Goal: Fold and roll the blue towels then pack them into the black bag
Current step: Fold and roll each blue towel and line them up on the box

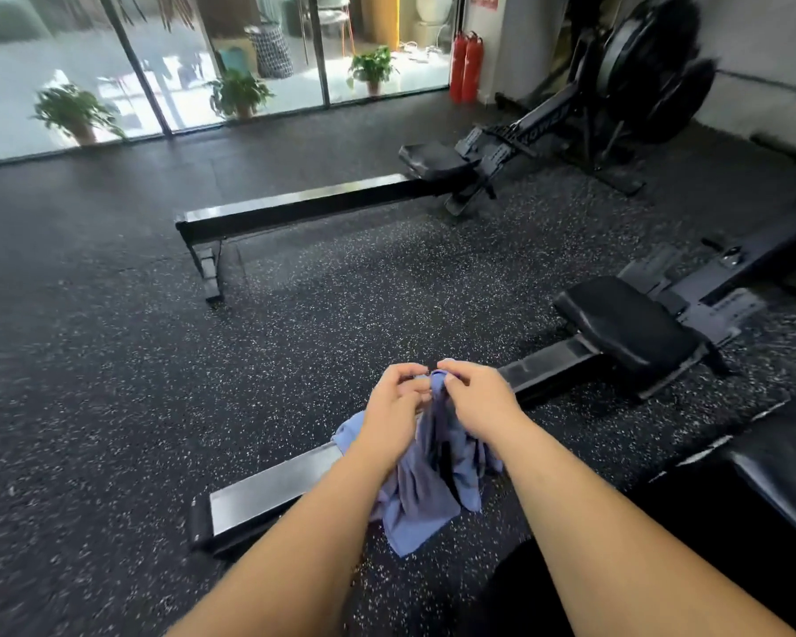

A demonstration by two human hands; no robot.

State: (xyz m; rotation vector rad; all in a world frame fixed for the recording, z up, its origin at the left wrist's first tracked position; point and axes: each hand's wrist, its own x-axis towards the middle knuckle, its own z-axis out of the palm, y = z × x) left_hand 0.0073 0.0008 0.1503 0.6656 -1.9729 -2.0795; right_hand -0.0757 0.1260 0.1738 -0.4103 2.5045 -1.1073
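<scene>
A blue towel (426, 489) hangs crumpled in front of me, above the rail of the near rowing machine. My left hand (394, 406) and my right hand (476, 397) are close together at its top edge, each pinching the cloth between thumb and fingers. The towel's lower part droops down between my forearms towards the floor. No black bag is in view.
The near rowing machine (626, 333) runs from lower centre to the right, its rail under the towel. A second rowing machine (304, 209) lies farther back. Speckled black rubber floor (111, 360) spreads to the left. Potted plants (77, 112) and fire extinguishers (465, 66) stand by the glass wall.
</scene>
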